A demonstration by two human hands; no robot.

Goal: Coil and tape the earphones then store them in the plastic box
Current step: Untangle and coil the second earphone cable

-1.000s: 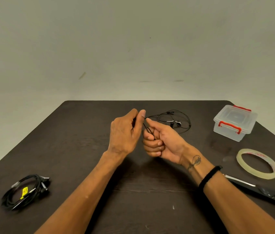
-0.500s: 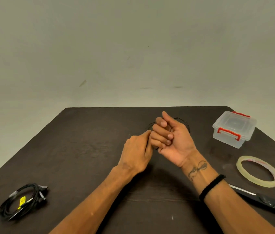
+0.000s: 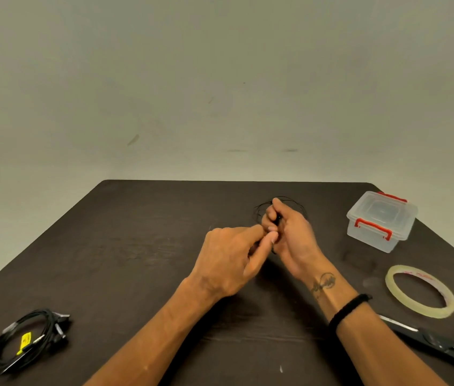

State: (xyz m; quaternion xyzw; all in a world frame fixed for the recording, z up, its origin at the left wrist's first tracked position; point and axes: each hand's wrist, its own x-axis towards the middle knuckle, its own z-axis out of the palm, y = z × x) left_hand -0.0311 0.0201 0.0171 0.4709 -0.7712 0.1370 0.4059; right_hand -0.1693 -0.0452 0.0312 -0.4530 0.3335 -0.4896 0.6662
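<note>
Thin black earphones (image 3: 298, 205) loop out behind my right hand (image 3: 290, 235), whose curled fingers hold the cord. My left hand (image 3: 231, 260) meets it from the left, thumb and forefinger pinching the cord at my right fingertips. Most of the cord is hidden by both hands. The clear plastic box (image 3: 380, 220) with red latches sits lidded at the right. A roll of clear tape (image 3: 421, 291) lies flat in front of the box.
Black scissors (image 3: 437, 344) lie at the lower right near my right forearm. A bundle of black cables (image 3: 25, 339) with a yellow tag rests at the lower left. The dark wooden table (image 3: 136, 246) ends at a pale wall.
My left hand dropped from above the cord and moved right to pinch at my right fingertips. My right hand turned and rose slightly, hiding the earphone loops behind it.
</note>
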